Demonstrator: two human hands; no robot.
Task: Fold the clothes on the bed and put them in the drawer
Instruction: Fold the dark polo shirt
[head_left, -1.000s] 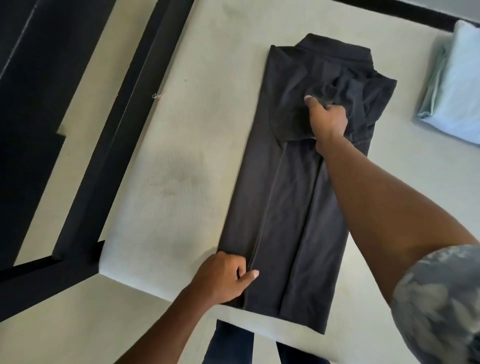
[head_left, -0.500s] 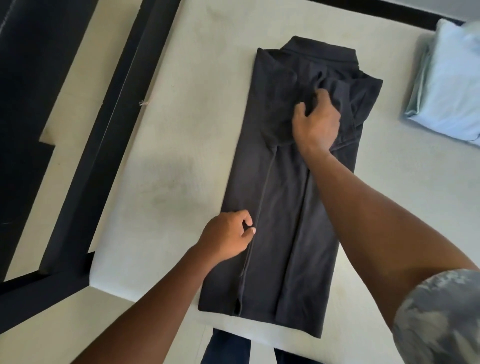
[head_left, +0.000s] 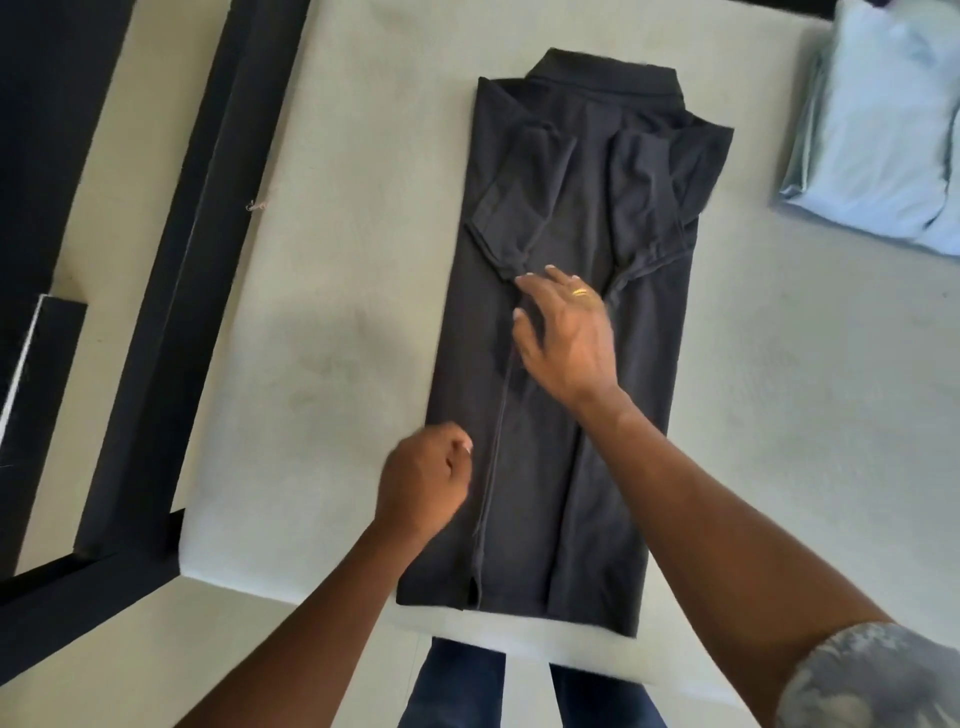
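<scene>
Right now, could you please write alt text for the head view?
A dark shirt, sides folded in, lies on a pale mattress. The right hand rests flat on it; the left hand is curled at its edge.

the bed (head_left: 363, 234) carries a dark shirt (head_left: 566, 467) and pale blue folded clothes (head_left: 878, 130).

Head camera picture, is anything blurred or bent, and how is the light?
Head view: soft, even light with no glare; the left hand and right hand are slightly smeared by motion; the black polo shirt is fairly sharp; wide-angle bending tilts the black bed frame.
</scene>
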